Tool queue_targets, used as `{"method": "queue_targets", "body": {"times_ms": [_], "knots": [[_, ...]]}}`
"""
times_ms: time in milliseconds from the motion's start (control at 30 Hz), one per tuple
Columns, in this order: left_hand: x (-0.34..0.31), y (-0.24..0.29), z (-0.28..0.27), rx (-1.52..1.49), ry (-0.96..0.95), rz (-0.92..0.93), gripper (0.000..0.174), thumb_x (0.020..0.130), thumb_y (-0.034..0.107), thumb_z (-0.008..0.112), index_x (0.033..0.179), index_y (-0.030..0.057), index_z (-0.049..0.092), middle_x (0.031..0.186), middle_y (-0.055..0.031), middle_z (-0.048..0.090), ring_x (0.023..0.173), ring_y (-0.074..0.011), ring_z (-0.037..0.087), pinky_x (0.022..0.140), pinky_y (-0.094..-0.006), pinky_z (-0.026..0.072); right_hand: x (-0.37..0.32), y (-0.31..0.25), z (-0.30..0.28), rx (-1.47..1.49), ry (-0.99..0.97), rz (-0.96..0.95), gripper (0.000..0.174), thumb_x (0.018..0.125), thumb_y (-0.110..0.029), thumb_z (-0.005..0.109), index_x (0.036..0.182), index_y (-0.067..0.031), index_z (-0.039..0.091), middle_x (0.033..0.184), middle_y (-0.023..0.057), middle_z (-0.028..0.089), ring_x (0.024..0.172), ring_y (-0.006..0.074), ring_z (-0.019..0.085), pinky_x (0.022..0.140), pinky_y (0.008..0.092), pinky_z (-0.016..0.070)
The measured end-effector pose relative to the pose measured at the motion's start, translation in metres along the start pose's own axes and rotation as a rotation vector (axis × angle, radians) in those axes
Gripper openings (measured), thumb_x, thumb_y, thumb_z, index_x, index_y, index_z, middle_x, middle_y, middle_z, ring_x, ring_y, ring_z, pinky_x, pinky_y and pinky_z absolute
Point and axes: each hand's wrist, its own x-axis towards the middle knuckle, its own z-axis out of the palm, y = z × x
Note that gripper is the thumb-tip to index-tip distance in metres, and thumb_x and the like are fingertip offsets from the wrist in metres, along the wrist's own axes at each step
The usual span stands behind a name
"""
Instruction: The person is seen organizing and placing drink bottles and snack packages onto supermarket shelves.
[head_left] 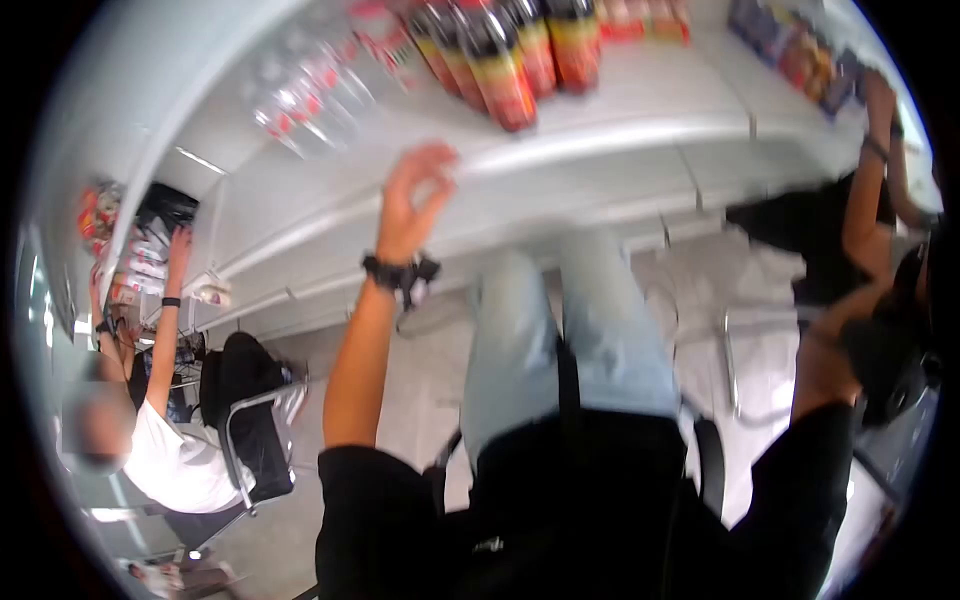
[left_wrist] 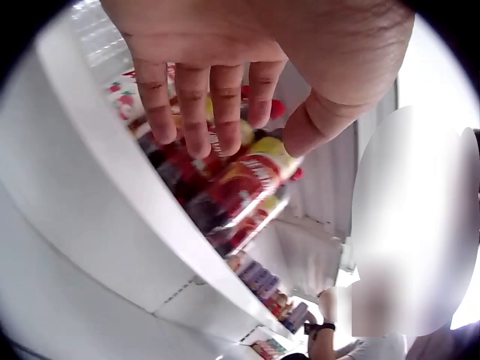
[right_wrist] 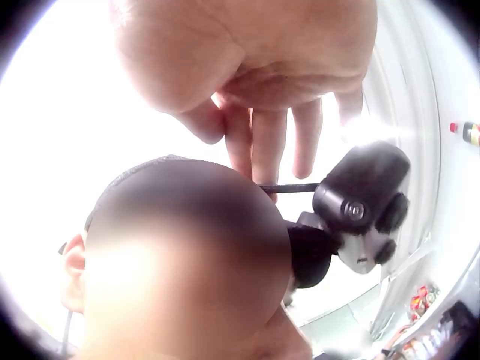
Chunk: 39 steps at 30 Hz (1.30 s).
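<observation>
My left hand hovers by the front edge of a white shelf, fingers loosely bent and holding nothing. Behind its fingers in the left wrist view stand several bottles with red and yellow labels. The same bottle group shows at the top of the head view, just beyond the hand. My right hand is raised over a person's head, its fingers extended downward behind the top of it. Beside those fingers is a black head-worn camera with a thin dark bar. In the head view the right forearm bends up at the right edge.
Clear plastic bottles stand left on the shelf, a pink-and-white bottle beside them. Purple packs sit at the far right. One person reaches to a shelf at left; another person's arm reaches in at right.
</observation>
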Motion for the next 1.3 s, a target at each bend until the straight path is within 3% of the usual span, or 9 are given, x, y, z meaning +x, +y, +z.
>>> {"method": "queue_targets", "body": {"times_ms": [233, 400, 433, 700, 767, 867, 933, 1133, 1300], "knots": [[0.028, 0.181, -0.052, -0.404, -0.103, 0.252, 0.029, 0.087, 0.000, 0.059, 0.116, -0.0027, 0.057, 0.088, -0.0135, 0.070, 0.086, -0.0220, 0.071, 0.080, -0.0329, 0.0530, 0.149, -0.006, -0.048, 0.378, 0.146, -0.060, 0.037, 0.102, -0.030, 0.043, 0.128, -0.0055, 0.054, 0.132, 0.0142, 0.056, 0.121, 0.0315, 0.054, 0.105, 0.0434, 0.0407], [0.134, 0.253, -0.108, -0.312, 0.143, 0.200, 0.036, 0.097, 0.018, 0.050, 0.129, 0.0013, 0.049, 0.108, -0.0121, 0.062, 0.093, -0.0232, 0.065, 0.076, -0.0352, 0.0518, 0.265, 0.021, -0.085, 0.672, 0.128, 0.018, 0.039, 0.102, -0.031, 0.042, 0.130, -0.0060, 0.053, 0.134, 0.0140, 0.056, 0.124, 0.0321, 0.053, 0.107, 0.0439, 0.0400], [0.161, 0.251, -0.120, -0.375, 0.188, 0.176, 0.036, 0.097, 0.017, 0.051, 0.130, 0.0024, 0.049, 0.111, -0.0109, 0.061, 0.096, -0.0228, 0.064, 0.078, -0.0348, 0.0519, 0.282, 0.034, -0.095, 0.679, 0.089, 0.105, 0.036, 0.101, -0.022, 0.047, 0.135, -0.0095, 0.053, 0.139, 0.0082, 0.054, 0.130, 0.0244, 0.049, 0.108, 0.0400, 0.0388], [0.336, 0.171, -0.211, -0.663, 0.629, -0.021, 0.053, 0.089, 0.004, 0.053, 0.140, 0.0061, 0.039, 0.126, -0.0130, 0.051, 0.108, -0.0247, 0.056, 0.088, -0.0457, 0.0546, 0.406, 0.169, -0.090, 0.386, 0.607, 0.537, 0.038, 0.099, -0.021, 0.043, 0.134, -0.0099, 0.053, 0.129, 0.0085, 0.057, 0.120, 0.0240, 0.053, 0.102, 0.0406, 0.0420], [0.374, 0.142, -0.227, -0.704, 0.833, -0.037, 0.057, 0.086, 0.007, 0.055, 0.139, 0.0113, 0.037, 0.112, -0.0116, 0.052, 0.089, -0.0243, 0.057, 0.081, -0.0447, 0.0564, 0.423, 0.213, -0.107, 0.488, 0.680, 0.519, 0.040, 0.096, -0.025, 0.047, 0.134, -0.0130, 0.050, 0.126, 0.0077, 0.058, 0.114, 0.0256, 0.054, 0.097, 0.0440, 0.0423], [0.431, 0.064, -0.256, -0.721, 0.983, -0.116, 0.056, 0.081, 0.012, 0.058, 0.134, 0.0129, 0.042, 0.120, -0.0143, 0.051, 0.099, -0.0292, 0.056, 0.066, -0.0468, 0.0534, 0.449, 0.268, -0.128, 0.507, 0.844, 0.584, 0.039, 0.093, -0.031, 0.051, 0.126, -0.0121, 0.049, 0.120, 0.0082, 0.058, 0.105, 0.0263, 0.054, 0.092, 0.0497, 0.0399], [0.419, 0.070, -0.236, -0.608, 1.017, -0.145, 0.057, 0.080, 0.012, 0.062, 0.134, 0.0096, 0.042, 0.122, -0.0199, 0.051, 0.103, -0.0318, 0.056, 0.080, -0.0480, 0.0519, 0.442, 0.289, -0.130, 0.459, 0.900, 0.604, 0.043, 0.092, -0.031, 0.049, 0.130, -0.0098, 0.046, 0.124, 0.0101, 0.057, 0.108, 0.0278, 0.054, 0.092, 0.0498, 0.0396], [0.434, 0.015, -0.230, 0.137, 0.867, -0.033, 0.064, 0.079, 0.021, 0.074, 0.132, 0.0002, 0.044, 0.119, -0.0129, 0.059, 0.097, -0.0218, 0.063, 0.084, -0.0336, 0.0534, 0.415, 0.296, -0.137, 0.298, 0.601, 0.678, 0.047, 0.093, -0.035, 0.053, 0.134, -0.0115, 0.048, 0.124, 0.0073, 0.058, 0.112, 0.0237, 0.056, 0.096, 0.0432, 0.0414], [0.391, 0.070, -0.212, -0.010, 0.344, -0.124, 0.065, 0.076, 0.027, 0.081, 0.126, -0.0016, 0.050, 0.112, -0.0135, 0.065, 0.101, -0.0225, 0.066, 0.091, -0.0361, 0.0521, 0.410, 0.285, -0.110, 0.137, 0.485, 0.685, 0.048, 0.092, -0.033, 0.057, 0.133, -0.0100, 0.049, 0.123, 0.0064, 0.058, 0.112, 0.0222, 0.056, 0.095, 0.0402, 0.0423]]}}
